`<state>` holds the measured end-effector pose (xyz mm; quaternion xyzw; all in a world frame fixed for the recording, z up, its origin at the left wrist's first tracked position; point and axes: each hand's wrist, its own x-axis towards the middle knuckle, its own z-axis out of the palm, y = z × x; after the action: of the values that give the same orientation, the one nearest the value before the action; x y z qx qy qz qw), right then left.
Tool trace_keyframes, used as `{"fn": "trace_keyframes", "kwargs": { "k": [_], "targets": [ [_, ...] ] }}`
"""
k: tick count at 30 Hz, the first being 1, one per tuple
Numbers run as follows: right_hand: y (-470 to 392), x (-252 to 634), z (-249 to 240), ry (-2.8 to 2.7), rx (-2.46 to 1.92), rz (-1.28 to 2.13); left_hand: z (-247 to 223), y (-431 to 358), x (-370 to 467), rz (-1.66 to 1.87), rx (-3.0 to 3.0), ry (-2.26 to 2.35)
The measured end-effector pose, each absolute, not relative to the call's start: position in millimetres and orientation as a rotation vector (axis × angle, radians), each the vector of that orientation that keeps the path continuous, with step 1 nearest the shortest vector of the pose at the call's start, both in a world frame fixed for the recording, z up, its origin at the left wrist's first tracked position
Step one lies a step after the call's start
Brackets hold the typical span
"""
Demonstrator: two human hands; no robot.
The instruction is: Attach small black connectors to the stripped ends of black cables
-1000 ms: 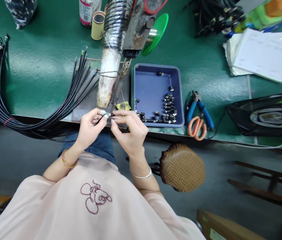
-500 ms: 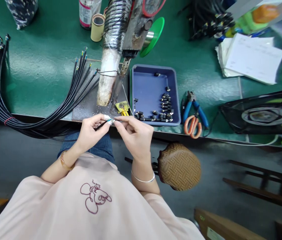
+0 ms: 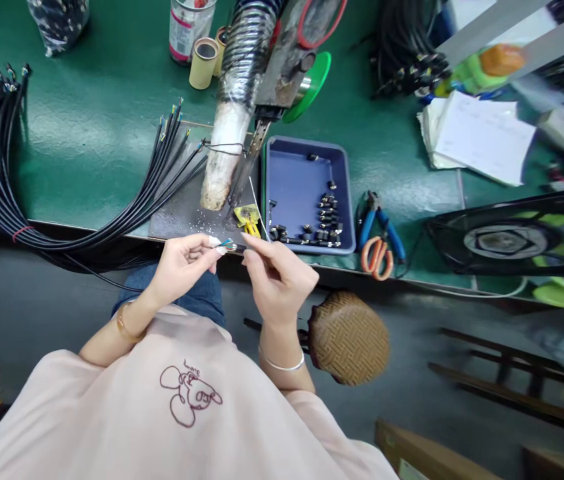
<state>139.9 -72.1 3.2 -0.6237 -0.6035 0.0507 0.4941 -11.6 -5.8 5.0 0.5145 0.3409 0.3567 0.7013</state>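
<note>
My left hand (image 3: pixel 179 267) is closed in a pinch on a cable. The cable's thin coloured wire ends (image 3: pixel 228 244) stick out past my fingertips, which have white coverings on them. Just right of the wires is my right hand (image 3: pixel 282 277), its thumb and forefinger parted, with nothing visible between them. A bundle of black cables (image 3: pixel 82 239), tied with a red band, hangs along the bench edge to the left. Above my hands, a soldering iron (image 3: pixel 248 163) points down beside a white-ended, wrapped duct (image 3: pixel 219 160). A small yellow piece (image 3: pixel 247 217) lies below its tip.
A blue tray (image 3: pixel 307 193) holds several small black connectors (image 3: pixel 329 210). Right of it lie blue-handled cutters (image 3: pixel 387 230) and orange-handled scissors (image 3: pixel 377 259). Papers (image 3: pixel 482 137) and a black fan (image 3: pixel 502 237) occupy the right side. A woven-topped stool (image 3: pixel 349 339) stands below the bench.
My right hand has moved away from the wire ends and its thumb and forefinger have parted. My left hand keeps the cable. The camera view has shifted slightly.
</note>
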Motion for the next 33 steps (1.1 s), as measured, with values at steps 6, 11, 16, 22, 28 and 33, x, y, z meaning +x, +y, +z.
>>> {"fn": "trace_keyframes", "kwargs": {
  "k": [6, 11, 16, 22, 28, 33],
  "targets": [
    [-76.0, 131.8, 10.1, -1.553, -1.536, 0.130, 1.4, -6.9, -12.4, 0.818, 1.189, 0.784],
    [-74.0, 141.6, 12.8, -1.496, -1.541, 0.376, -1.9, -6.1, -16.3, 0.696, 1.268, 0.726],
    [-73.8, 150.5, 14.3, -1.567, -1.520, 0.532, -2.3, -7.2, -15.7, 0.609, 1.365, 0.676],
    [-79.4, 145.0, 11.1, -1.537, -1.532, 0.200, -4.4, -6.2, -14.5, 0.741, 1.317, 0.732],
    [-79.5, 144.9, 8.7, -1.734, -1.488, 0.118, -10.9, -6.9, -12.9, 0.873, 1.228, 0.786],
    [-82.6, 141.2, 5.6, -1.550, -1.542, 0.241, -10.2, -8.5, -10.4, 0.914, 1.188, 0.766]
  ]
}}
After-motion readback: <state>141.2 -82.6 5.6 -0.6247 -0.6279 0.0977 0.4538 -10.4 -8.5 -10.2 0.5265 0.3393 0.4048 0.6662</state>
